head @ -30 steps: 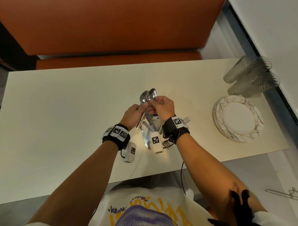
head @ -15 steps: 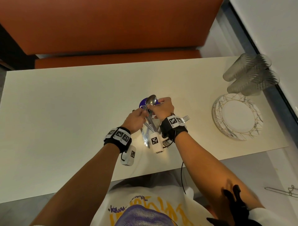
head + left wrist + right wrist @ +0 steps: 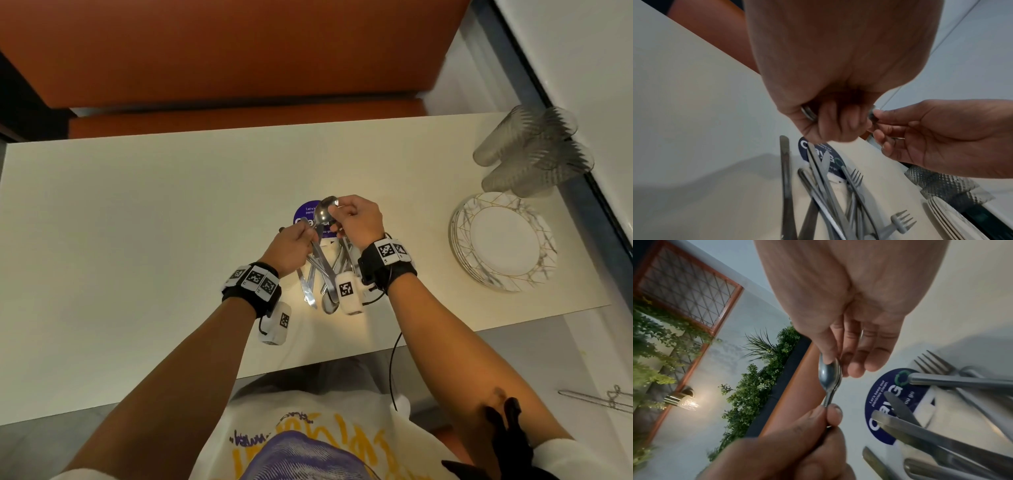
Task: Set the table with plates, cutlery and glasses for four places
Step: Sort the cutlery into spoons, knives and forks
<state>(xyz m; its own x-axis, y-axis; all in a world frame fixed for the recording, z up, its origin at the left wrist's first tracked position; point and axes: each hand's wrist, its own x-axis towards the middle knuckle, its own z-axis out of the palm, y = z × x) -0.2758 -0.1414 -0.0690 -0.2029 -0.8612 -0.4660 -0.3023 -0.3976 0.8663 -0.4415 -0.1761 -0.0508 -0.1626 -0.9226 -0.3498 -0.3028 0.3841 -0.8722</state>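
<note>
My left hand (image 3: 306, 237) grips the handles of two metal spoons (image 3: 323, 213), which are held just above the table (image 3: 137, 222). My right hand (image 3: 338, 213) pinches their bowls at the tip. In the right wrist view the spoon bowls (image 3: 829, 374) lie nested one on the other, with the left hand (image 3: 826, 417) curled round the stems. Below both hands lies a loose pile of knives, forks and spoons (image 3: 320, 277), which also shows as the cutlery pile (image 3: 828, 194) in the left wrist view. Stacked plates (image 3: 503, 240) and several ribbed glasses (image 3: 534, 150) stand at the right.
A round purple sticker (image 3: 306, 214) sits on the table under the spoons. An orange bench (image 3: 239, 116) runs along the far edge. A wall ledge (image 3: 582, 85) borders the right side beyond the glasses. The near table edge (image 3: 308, 363) is by my body.
The two spoon bowls, side by side before, now lie nested together. Both hands have come lower and nearer to the cutlery pile, uncovering the purple sticker.
</note>
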